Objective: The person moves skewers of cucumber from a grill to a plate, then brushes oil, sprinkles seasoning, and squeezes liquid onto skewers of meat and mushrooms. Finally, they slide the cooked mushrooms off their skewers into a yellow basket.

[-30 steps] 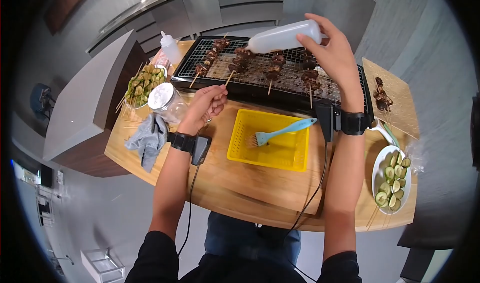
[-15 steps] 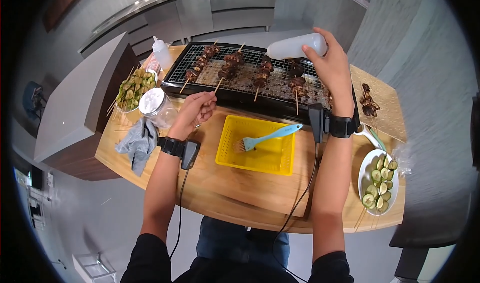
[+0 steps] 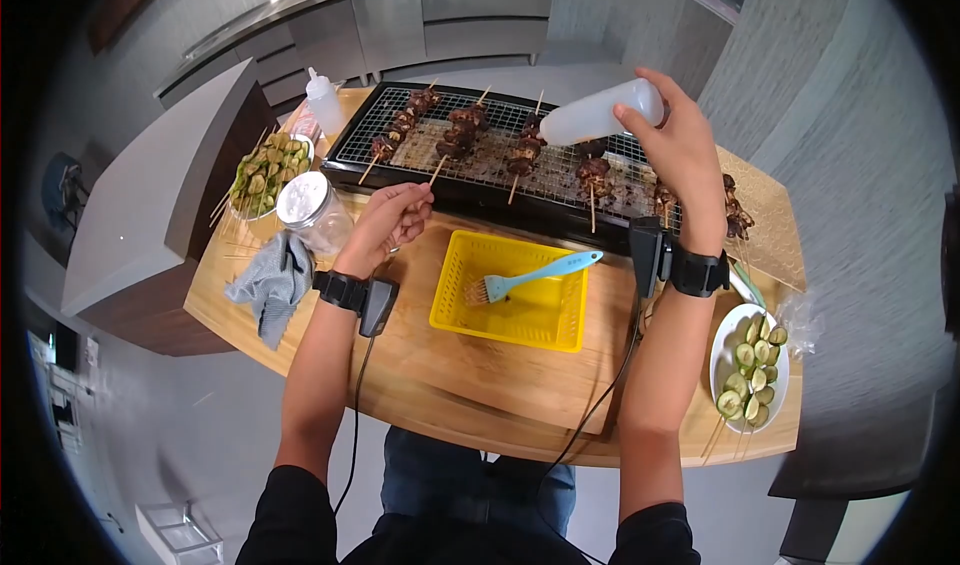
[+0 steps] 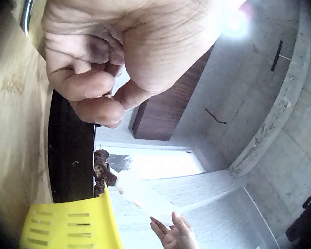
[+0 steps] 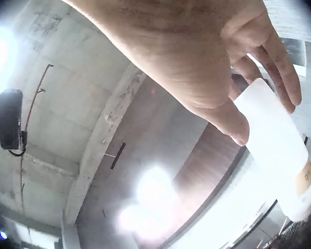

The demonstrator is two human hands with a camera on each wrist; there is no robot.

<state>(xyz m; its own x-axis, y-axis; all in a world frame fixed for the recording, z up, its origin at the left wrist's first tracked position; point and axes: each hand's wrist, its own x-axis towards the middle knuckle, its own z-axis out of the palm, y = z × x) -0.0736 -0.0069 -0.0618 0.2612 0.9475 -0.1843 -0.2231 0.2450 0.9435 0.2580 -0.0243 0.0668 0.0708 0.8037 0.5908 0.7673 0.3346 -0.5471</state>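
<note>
In the head view the right hand [image 3: 685, 145] grips a translucent white bottle [image 3: 605, 113] near its base, tilted, its narrow end low by the meat of the third skewer [image 3: 524, 150] from the left. The left hand [image 3: 388, 227] pinches with thumb and fingertips at the lower stick end of the second skewer [image 3: 462, 130]. These skewers lie on the wire rack of a black grill [image 3: 480, 197]. Seen from the left wrist, the left hand [image 4: 109, 57] has thumb and fingertips together. From the right wrist, thumb and fingers hold the bottle [image 5: 274, 140].
A yellow basket [image 3: 450, 319] with a blue brush [image 3: 540, 271] stands before the grill. At left are a lidded jar [image 3: 318, 227], grey cloth [image 3: 272, 283], cucumber plate [image 3: 268, 173] and another bottle [image 3: 323, 100]. On the right are another cucumber plate [image 3: 780, 373] and a meat skewer [image 3: 738, 210].
The right hand has carried the bottle from above the second skewer rightward to the third, its narrow end dipping lower lately. The left hand stays at the second stick; the head view has shifted.
</note>
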